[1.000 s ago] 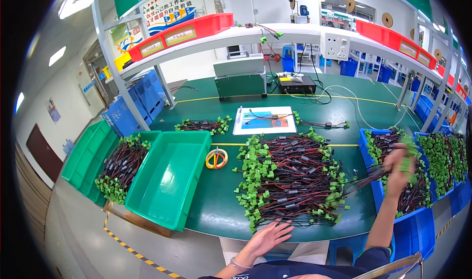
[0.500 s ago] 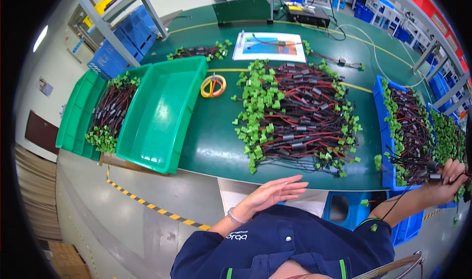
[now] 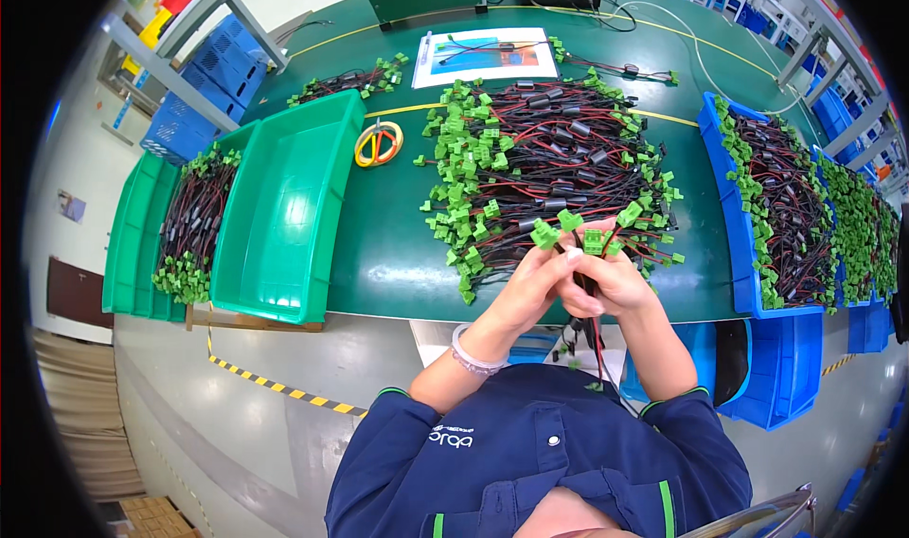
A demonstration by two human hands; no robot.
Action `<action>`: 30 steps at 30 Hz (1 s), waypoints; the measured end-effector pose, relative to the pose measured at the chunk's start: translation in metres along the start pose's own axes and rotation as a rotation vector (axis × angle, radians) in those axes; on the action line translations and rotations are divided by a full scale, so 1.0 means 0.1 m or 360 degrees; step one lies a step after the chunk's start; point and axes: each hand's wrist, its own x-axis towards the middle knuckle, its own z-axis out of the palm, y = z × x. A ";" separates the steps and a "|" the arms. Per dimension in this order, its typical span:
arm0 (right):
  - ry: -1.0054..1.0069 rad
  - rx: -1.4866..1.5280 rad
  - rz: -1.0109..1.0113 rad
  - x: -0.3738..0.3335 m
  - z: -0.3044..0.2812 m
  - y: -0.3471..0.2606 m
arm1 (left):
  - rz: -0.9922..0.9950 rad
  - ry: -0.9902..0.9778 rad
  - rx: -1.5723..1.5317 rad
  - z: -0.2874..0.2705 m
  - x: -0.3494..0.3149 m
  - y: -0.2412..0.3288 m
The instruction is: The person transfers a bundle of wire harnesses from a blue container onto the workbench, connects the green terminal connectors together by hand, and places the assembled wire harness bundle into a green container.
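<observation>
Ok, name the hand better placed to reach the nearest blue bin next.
Probably the right hand: it is closer to the blue bin than the left hand, though both hold cables.

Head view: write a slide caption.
Left hand and right hand hold green-ended cables near a cable pile on a green table.

Your right hand (image 3: 615, 280) has come from the blue bin (image 3: 727, 218) to meet your left hand (image 3: 532, 290), now closed with it around a wire bundle (image 3: 594, 242).
</observation>
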 end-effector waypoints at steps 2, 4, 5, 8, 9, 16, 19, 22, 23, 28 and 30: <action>0.0038 -0.0401 -0.0072 0.09 -0.02 0.05 | -0.0240 0.0307 0.0141 -0.01 -0.03 0.01; 0.0314 -0.0785 -0.0182 0.13 -0.01 0.09 | 0.0137 0.0201 0.0209 -0.06 -0.03 0.04; 0.0303 -0.1028 -0.0408 0.13 -0.01 0.10 | 0.0420 0.0196 0.0172 -0.04 0.04 -0.01; 0.0672 -0.2480 -0.0908 0.19 -0.07 0.11 | 0.0551 0.0312 0.0473 -0.14 0.09 -0.01; 0.0654 -0.2501 -0.0983 0.21 -0.09 0.10 | 0.0561 0.0319 0.0466 -0.17 0.12 -0.03; 0.0675 -0.1107 -0.0349 0.29 -0.17 -0.06 | 0.0312 0.0363 -0.0157 -0.23 0.18 -0.17; 0.0814 -0.0949 -0.0079 0.33 -0.21 -0.11 | 0.0297 0.0318 -0.0232 -0.20 0.18 -0.20; 0.0737 -0.0597 -0.0347 0.35 -0.25 -0.05 | 0.0251 0.0394 -0.0136 -0.20 0.14 -0.20; 0.0769 -0.0550 -0.0385 0.34 -0.27 -0.03 | 0.0247 0.0377 -0.0002 -0.22 0.13 -0.19; 0.0664 -0.0713 -0.0347 0.26 -0.26 0.05 | 0.0312 0.0493 0.0149 -0.29 0.12 -0.15; 0.0717 -0.1090 -0.0715 0.22 -0.21 0.08 | 0.0352 0.0397 0.0009 -0.30 0.11 -0.13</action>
